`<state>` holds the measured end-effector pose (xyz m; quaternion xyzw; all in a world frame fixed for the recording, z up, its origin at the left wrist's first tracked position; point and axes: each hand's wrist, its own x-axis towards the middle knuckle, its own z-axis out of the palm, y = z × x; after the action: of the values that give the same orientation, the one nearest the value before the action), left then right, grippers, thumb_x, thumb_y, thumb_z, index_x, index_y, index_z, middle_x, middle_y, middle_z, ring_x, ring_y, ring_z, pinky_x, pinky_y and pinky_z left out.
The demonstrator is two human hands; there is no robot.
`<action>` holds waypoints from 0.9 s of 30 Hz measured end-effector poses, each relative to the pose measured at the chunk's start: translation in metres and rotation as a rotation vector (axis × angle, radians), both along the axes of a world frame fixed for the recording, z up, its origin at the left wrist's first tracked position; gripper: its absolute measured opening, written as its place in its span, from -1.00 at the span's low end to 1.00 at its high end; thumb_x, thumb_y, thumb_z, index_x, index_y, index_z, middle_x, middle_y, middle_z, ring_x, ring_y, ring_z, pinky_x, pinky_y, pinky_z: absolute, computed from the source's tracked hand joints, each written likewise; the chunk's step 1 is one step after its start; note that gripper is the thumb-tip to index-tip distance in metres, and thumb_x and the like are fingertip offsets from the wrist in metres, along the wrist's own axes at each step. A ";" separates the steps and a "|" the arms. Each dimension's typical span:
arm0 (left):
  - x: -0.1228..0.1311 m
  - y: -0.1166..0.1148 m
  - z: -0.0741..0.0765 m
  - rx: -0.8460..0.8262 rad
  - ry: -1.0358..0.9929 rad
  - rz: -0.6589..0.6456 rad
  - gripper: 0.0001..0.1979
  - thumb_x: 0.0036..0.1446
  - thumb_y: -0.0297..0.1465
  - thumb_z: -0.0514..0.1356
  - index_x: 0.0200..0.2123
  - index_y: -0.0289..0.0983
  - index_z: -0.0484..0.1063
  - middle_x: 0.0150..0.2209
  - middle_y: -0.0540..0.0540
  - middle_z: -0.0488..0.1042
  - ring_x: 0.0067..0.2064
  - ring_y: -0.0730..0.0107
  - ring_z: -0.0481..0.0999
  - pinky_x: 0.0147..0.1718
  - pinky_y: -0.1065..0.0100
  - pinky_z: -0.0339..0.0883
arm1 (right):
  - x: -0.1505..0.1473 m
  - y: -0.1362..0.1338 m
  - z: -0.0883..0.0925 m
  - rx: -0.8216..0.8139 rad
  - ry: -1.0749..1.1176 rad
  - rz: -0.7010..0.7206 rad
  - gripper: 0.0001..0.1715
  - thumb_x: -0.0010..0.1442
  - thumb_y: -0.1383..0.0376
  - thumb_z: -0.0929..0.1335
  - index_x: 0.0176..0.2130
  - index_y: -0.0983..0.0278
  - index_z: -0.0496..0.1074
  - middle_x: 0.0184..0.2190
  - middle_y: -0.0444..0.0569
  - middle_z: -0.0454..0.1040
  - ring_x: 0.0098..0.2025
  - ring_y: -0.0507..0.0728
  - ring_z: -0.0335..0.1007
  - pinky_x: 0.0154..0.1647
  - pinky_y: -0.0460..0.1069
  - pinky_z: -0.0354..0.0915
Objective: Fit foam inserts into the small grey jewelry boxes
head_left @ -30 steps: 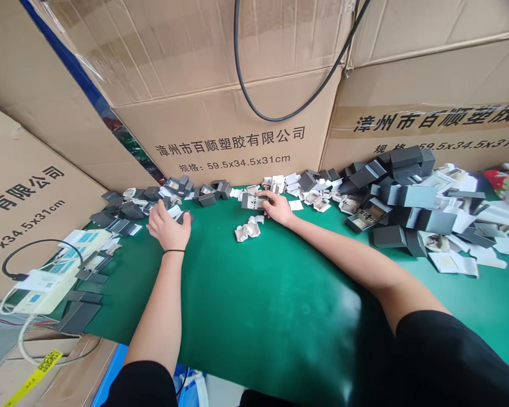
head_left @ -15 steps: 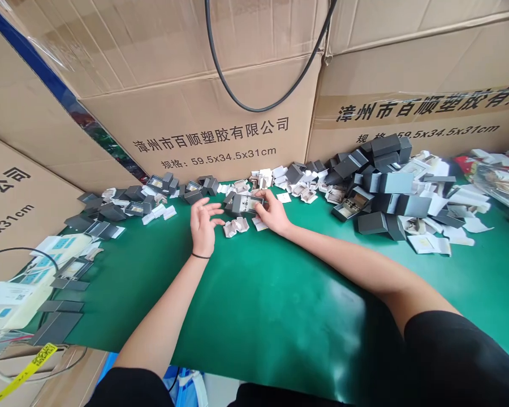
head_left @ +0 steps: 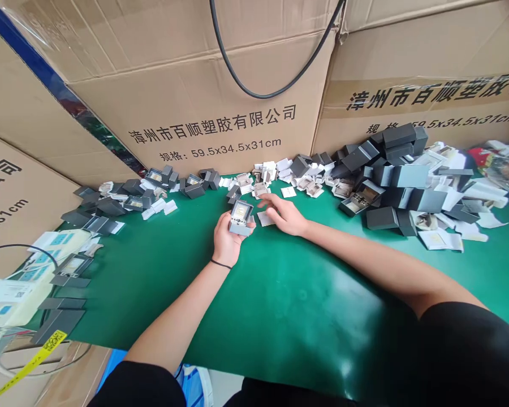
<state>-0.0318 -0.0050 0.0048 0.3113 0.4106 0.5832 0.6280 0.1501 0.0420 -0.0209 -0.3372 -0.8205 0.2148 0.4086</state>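
My left hand (head_left: 228, 240) holds a small dark grey box (head_left: 241, 217), its lid open and a pale insert showing inside. A little to the right, my right hand (head_left: 286, 215) holds nothing, its fingers apart and stretched toward the box. Beneath those fingers a flat white card (head_left: 266, 219) lies on the green table (head_left: 275, 294). Just behind the held box is another dark box (head_left: 233, 194), partly hidden. Crumpled white paper inserts (head_left: 261, 189) lie beyond my fingers.
A heap of dark boxes and white paper (head_left: 401, 192) stands at the right. More open boxes (head_left: 110, 206) lie at the back left. A white power strip (head_left: 38, 271) lines the left edge. Large cartons (head_left: 212, 113) wall off the back, with a black cable (head_left: 258, 96) hanging before them.
The grey box has passed from my right hand to my left and come nearer, now showing its inside. My right hand has let go and opened.
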 end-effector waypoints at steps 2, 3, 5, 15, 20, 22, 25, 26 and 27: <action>0.005 -0.004 -0.002 0.018 -0.049 0.010 -0.80 0.17 -0.29 0.05 -0.19 -0.27 0.25 -0.33 -0.11 0.53 -0.43 0.31 0.57 -0.49 0.36 0.40 | 0.009 0.000 -0.004 0.044 -0.118 -0.129 -0.59 0.31 0.16 0.10 0.01 0.27 0.28 -0.13 0.08 0.45 -0.13 0.19 0.34 -0.09 0.09 0.28; 0.008 -0.007 -0.003 0.040 -0.055 -0.008 -0.78 0.17 -0.27 0.05 -0.17 -0.26 0.25 -0.30 -0.11 0.53 -0.41 0.29 0.57 -0.48 0.35 0.40 | 0.012 0.001 -0.005 0.067 -0.193 -0.180 -0.62 0.30 0.17 0.13 -0.02 0.28 0.32 -0.11 0.11 0.43 -0.08 0.22 0.30 -0.04 0.12 0.24; 0.014 -0.015 -0.003 0.090 -0.026 -0.066 -0.74 0.15 -0.23 0.07 -0.15 -0.25 0.28 -0.26 -0.12 0.53 -0.41 0.28 0.57 -0.50 0.34 0.39 | 0.014 0.002 -0.007 0.085 -0.340 -0.224 -0.64 0.25 0.18 0.20 -0.04 0.29 0.36 -0.03 0.13 0.39 -0.03 0.28 0.23 -0.02 0.17 0.19; 0.015 -0.004 -0.010 -0.053 -0.101 -0.275 -0.71 0.22 -0.23 0.07 -0.07 -0.25 0.33 -0.05 -0.15 0.47 -0.16 0.18 0.57 -0.27 0.25 0.44 | 0.014 0.010 -0.008 -0.074 -0.111 -0.329 -0.93 0.14 0.29 0.29 -0.37 0.25 0.30 -0.43 -0.08 0.38 -0.34 0.10 0.26 -0.30 -0.02 0.20; 0.006 0.012 -0.013 -0.070 -0.151 -0.280 -0.64 0.26 -0.21 0.00 -0.05 -0.31 0.37 0.09 -0.19 0.37 0.04 0.12 0.45 -0.07 0.18 0.39 | 0.004 -0.002 -0.001 -0.095 0.205 -0.510 -0.87 0.13 0.24 0.30 -0.41 0.24 0.28 -0.38 -0.10 0.34 -0.47 0.01 0.21 -0.35 -0.03 0.25; 0.005 0.012 -0.014 -0.065 -0.144 -0.263 -0.66 0.24 -0.21 0.03 -0.02 -0.27 0.36 0.12 -0.18 0.35 0.08 0.10 0.41 0.00 0.10 0.34 | -0.006 -0.011 -0.002 -0.174 0.338 -0.445 -0.86 0.13 0.22 0.29 -0.41 0.24 0.27 -0.30 -0.08 0.34 -0.41 0.02 0.28 -0.37 -0.04 0.31; 0.006 0.010 -0.014 -0.052 -0.110 -0.233 -0.65 0.22 -0.23 0.07 -0.01 -0.29 0.36 0.08 -0.24 0.39 0.09 0.09 0.40 0.05 0.06 0.29 | -0.017 -0.019 -0.004 -0.369 0.481 -0.332 -0.83 0.14 0.18 0.27 -0.40 0.23 0.26 -0.37 -0.11 0.33 -0.42 0.03 0.33 -0.49 -0.07 0.33; 0.006 0.010 -0.014 -0.054 -0.107 -0.225 -0.65 0.23 -0.23 0.06 -0.01 -0.30 0.36 0.06 -0.24 0.41 0.09 0.09 0.40 0.06 0.06 0.28 | -0.017 -0.019 -0.004 -0.378 0.476 -0.322 -0.83 0.15 0.18 0.27 -0.39 0.22 0.26 -0.40 -0.11 0.34 -0.42 0.03 0.33 -0.51 -0.07 0.33; 0.007 0.010 -0.013 -0.061 -0.112 -0.217 -0.65 0.24 -0.24 0.04 -0.01 -0.31 0.36 0.05 -0.24 0.42 0.08 0.10 0.41 0.06 0.07 0.29 | -0.016 -0.017 -0.005 -0.341 0.430 -0.331 -0.85 0.15 0.19 0.27 -0.39 0.22 0.27 -0.41 -0.11 0.35 -0.41 0.04 0.33 -0.49 -0.06 0.33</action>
<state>-0.0253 0.0047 -0.0087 0.3015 0.3563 0.5154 0.7187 0.1345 0.0251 -0.0255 -0.4766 -0.6016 0.3461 0.5396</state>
